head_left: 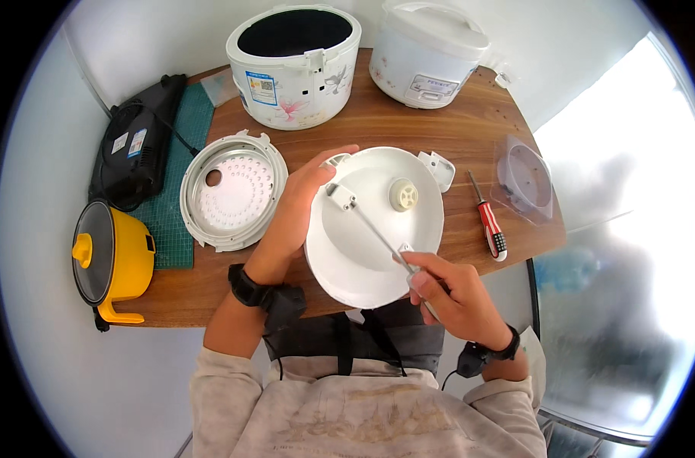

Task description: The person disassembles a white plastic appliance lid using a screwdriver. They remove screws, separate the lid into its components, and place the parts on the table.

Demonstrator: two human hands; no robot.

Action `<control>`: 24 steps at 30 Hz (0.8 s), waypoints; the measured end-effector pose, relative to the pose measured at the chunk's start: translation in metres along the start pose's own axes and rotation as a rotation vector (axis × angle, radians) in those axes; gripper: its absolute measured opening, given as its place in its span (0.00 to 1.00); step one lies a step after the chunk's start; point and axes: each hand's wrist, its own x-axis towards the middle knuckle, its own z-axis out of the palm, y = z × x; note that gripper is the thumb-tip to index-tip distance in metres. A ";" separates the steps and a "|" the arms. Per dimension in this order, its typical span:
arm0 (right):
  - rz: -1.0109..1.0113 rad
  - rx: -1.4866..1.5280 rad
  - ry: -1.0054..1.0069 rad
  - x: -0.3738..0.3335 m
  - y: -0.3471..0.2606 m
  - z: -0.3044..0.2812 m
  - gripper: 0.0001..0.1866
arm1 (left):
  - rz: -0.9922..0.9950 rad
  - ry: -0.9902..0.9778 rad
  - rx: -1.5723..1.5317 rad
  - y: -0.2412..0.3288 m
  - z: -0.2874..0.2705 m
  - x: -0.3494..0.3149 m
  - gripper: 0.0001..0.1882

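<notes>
A white round rice cooker lid lies with its hollow inside up at the table's front edge. My left hand grips its upper left rim, thumb over the edge. In my right hand is a long, thin-shafted screwdriver, slanting up and left across the hollow. Its tip is at a small white block near my left thumb; whether it sits in a screw cannot be told. A cream round knob-like part stands inside the lid. Left of my left hand lies a silvery dimpled inner lid.
At the back stand an open rice cooker body and a closed rice cooker. A yellow pot and a black device flank a green cutting mat. To the right are a red-handled screwdriver, a clear plastic container and a white part.
</notes>
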 end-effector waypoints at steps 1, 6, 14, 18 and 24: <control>0.010 0.049 0.042 0.000 0.002 0.004 0.18 | 0.041 0.002 0.048 0.000 -0.001 0.000 0.27; 0.030 0.213 0.126 0.001 0.021 0.022 0.19 | 0.136 0.005 0.078 -0.001 0.001 0.000 0.28; 0.002 0.299 0.130 0.004 0.028 0.039 0.20 | 0.229 0.064 0.116 0.001 0.011 -0.006 0.28; 0.004 0.341 0.101 0.006 0.025 0.044 0.21 | 0.267 0.080 0.174 -0.002 0.011 -0.006 0.28; 0.026 0.497 0.076 0.007 0.031 0.048 0.23 | 0.357 0.115 0.254 -0.001 0.014 -0.008 0.28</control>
